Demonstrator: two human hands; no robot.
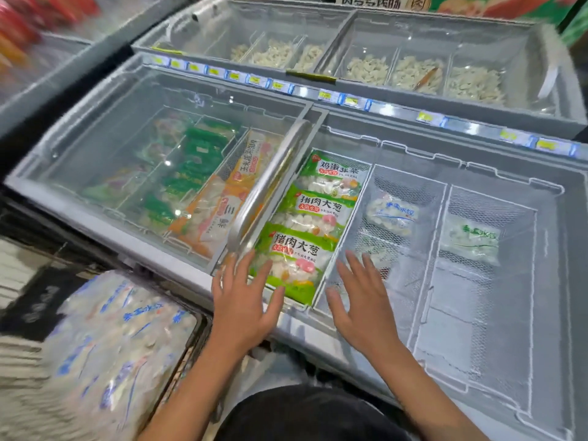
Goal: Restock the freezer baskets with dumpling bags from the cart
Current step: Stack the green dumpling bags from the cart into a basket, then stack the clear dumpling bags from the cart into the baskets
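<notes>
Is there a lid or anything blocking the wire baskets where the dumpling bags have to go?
No. The glass lid is slid left, so the two mesh baskets on the right lie uncovered. Both hands are open and hold nothing; the bags wait at lower left.

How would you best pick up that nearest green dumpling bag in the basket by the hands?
Probably by its near short edge, coming from above on the person's side. The nearest green bag lies flat, its far end tucked under the next green bag, and basket walls hug its long sides. The left hand is open beside that free edge, so fingers could pinch it and lift.
</notes>
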